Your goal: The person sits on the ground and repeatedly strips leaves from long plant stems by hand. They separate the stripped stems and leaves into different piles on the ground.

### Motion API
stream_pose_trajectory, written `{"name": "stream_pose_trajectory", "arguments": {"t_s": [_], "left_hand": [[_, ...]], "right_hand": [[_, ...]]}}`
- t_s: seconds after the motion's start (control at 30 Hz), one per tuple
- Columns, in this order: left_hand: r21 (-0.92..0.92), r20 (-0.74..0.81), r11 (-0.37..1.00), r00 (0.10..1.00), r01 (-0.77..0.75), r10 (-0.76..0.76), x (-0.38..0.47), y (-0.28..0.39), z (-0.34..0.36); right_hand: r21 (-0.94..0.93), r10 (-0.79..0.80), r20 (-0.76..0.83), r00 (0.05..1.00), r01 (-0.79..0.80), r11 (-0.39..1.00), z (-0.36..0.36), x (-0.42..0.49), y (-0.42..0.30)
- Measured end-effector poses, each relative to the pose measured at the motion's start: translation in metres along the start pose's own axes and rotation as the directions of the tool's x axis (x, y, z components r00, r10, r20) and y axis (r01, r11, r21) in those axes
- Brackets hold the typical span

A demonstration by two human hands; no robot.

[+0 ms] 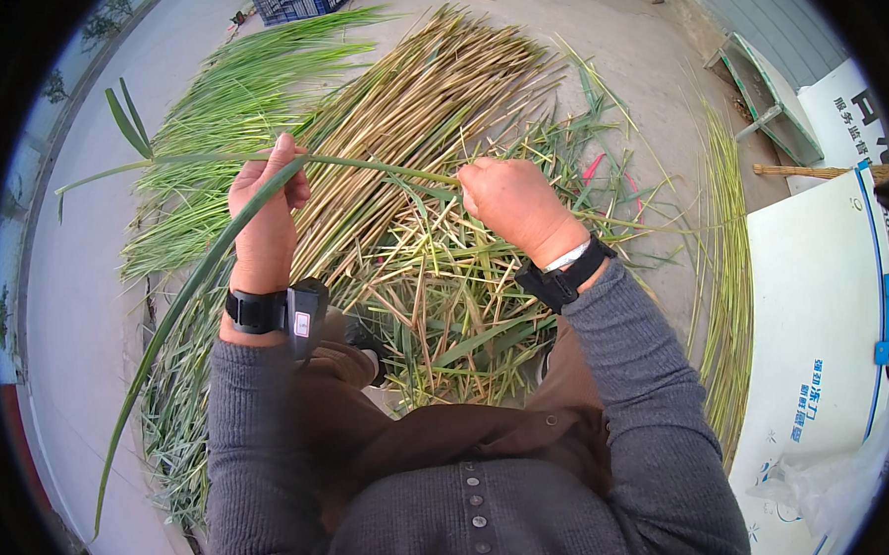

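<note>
A green reed stalk (380,166) runs roughly level between both hands, in front of my chest. My left hand (266,188) grips it with the thumb on top, and a long broad leaf (192,288) arches from there down to the lower left. Past that hand the leafy tip (131,124) forks into several blades. My right hand (508,200) is closed on the stalk's other end, its fingers partly hidden behind the knuckles. Below my hands lies a loose heap of cut stems and leaf scraps (445,300).
Brown and green stalks (421,85) lie in a thick row ahead, beside long green reeds (244,115). Stripped leaves (175,423) are piled left. Thin green stems (727,265) lean along a white chest freezer (803,321) at right. A blue crate (302,5) and a worn cabinet (771,99) stand farther off.
</note>
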State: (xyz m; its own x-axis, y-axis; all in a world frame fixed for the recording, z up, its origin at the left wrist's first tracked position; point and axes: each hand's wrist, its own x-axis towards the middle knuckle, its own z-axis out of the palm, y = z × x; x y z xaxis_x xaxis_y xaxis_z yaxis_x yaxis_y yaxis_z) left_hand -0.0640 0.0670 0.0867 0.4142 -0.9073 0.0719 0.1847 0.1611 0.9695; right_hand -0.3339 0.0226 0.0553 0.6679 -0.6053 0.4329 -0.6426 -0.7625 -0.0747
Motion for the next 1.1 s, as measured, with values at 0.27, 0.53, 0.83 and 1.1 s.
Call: {"name": "stream_pose_trajectory", "arguments": {"t_s": [0.27,0.53,0.83,1.1], "left_hand": [[-0.010,0.171,0.999,0.985,-0.036,0.037,-0.002,0.002,-0.007],[0.015,0.221,1.000,0.975,-0.012,0.008,-0.001,-0.002,-0.008],[-0.020,0.242,0.983,0.955,0.182,-0.171,0.012,-0.014,-0.015],[-0.039,0.371,0.960,0.896,0.278,-0.244,0.004,-0.004,-0.007]], "right_hand": [[0.208,0.160,0.036,0.986,-0.164,0.964,-0.001,0.003,0.009],[0.433,0.334,-0.181,0.925,-0.230,0.872,-0.019,0.006,0.009],[0.775,-0.056,0.225,0.973,-0.144,0.615,-0.094,-0.014,0.000],[0.342,0.170,-0.015,0.985,-0.155,0.927,0.016,-0.011,0.046]]}}
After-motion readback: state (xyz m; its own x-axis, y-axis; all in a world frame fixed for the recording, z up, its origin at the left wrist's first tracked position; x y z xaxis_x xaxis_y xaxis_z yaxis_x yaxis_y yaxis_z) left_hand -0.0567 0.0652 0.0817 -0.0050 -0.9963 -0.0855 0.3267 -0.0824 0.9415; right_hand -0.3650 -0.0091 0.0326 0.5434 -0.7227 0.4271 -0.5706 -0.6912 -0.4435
